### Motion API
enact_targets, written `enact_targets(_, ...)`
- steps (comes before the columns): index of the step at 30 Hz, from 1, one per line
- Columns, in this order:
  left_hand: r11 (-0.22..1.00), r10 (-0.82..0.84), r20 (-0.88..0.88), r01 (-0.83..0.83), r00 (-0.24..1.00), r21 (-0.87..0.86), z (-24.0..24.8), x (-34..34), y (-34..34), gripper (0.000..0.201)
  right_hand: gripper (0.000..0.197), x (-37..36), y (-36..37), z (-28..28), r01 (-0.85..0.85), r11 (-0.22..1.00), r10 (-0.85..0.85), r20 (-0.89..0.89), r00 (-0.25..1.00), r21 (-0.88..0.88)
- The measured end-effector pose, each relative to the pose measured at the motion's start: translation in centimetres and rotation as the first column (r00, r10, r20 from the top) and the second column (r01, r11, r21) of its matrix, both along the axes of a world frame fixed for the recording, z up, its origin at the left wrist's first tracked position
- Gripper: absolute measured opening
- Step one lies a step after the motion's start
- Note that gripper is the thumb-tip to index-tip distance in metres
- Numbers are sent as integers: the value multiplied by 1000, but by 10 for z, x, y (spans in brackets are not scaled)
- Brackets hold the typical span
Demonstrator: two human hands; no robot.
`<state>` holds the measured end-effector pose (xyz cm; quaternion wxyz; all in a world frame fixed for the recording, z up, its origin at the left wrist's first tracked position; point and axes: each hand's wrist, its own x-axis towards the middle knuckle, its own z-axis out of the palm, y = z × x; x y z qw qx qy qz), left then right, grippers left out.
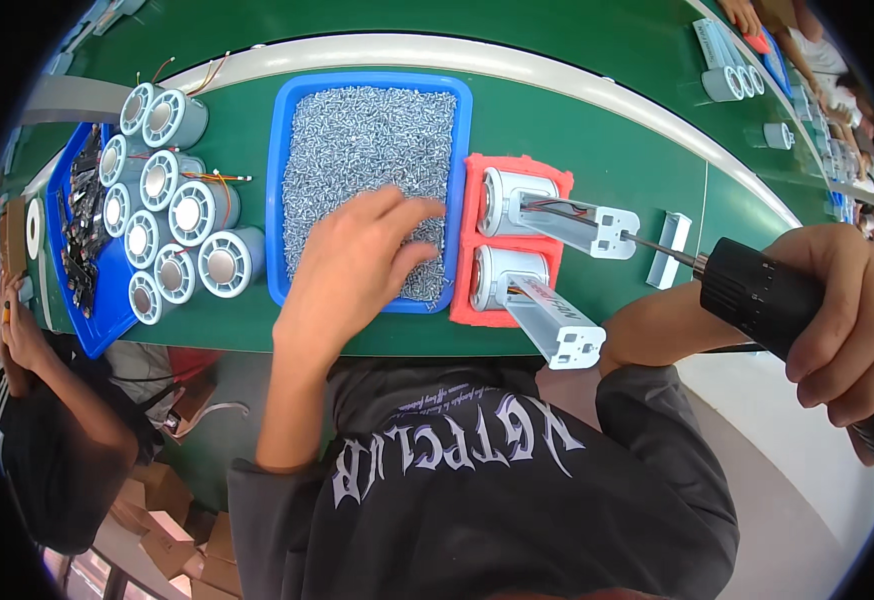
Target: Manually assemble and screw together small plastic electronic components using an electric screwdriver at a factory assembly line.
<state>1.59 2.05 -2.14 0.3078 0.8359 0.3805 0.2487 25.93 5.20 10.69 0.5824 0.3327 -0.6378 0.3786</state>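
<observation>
Head view, looking down at a green table [657, 190]. The left hand [357, 265] reaches over a blue tray [279, 200] filled with small silver screws [367, 130]. Its fingers are loosely curled, with thumb and forefinger apart; whether a screw sits among the fingers cannot be told. The right hand [842, 330], at the right edge, is wrapped firmly around a black driver [757, 295], whose thin bit points left to the end of the upper unit's handle.

Just right of the tray, a red holder [474, 243] carries two white units lying on their sides: the upper unit [517, 195], wires showing in its open handle [587, 230], and the lower unit [512, 272], its handle [557, 322] angled toward the person. A loose white strip [668, 250] lies beyond the upper handle.

The work looks partway along: both held units have handles in place, but the upper handle's wires are uncovered, and its screwing appears to be in hand. How many screws are in cannot be told. At left, a group of white cylinders [192, 213] without handles seems left to do, beside a blue bin [107, 325] of dark parts [82, 220].
</observation>
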Motion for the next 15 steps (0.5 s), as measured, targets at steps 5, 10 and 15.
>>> enact_targets(5,996,-71,-265,53,962,-75,-4,-11,-10,10,48,10,-3,5,9,1000,-7,203,979,-6)
enact_targets(10,994,-108,-256,97,961,-56,-1,-9,-2,8,46,23,-14,7,152,987,-117,403,908,-57)
enact_targets(15,998,-39,-141,32,989,-47,-3,-8,5,9,38,18,-14,5,171,980,-120,380,917,-102)
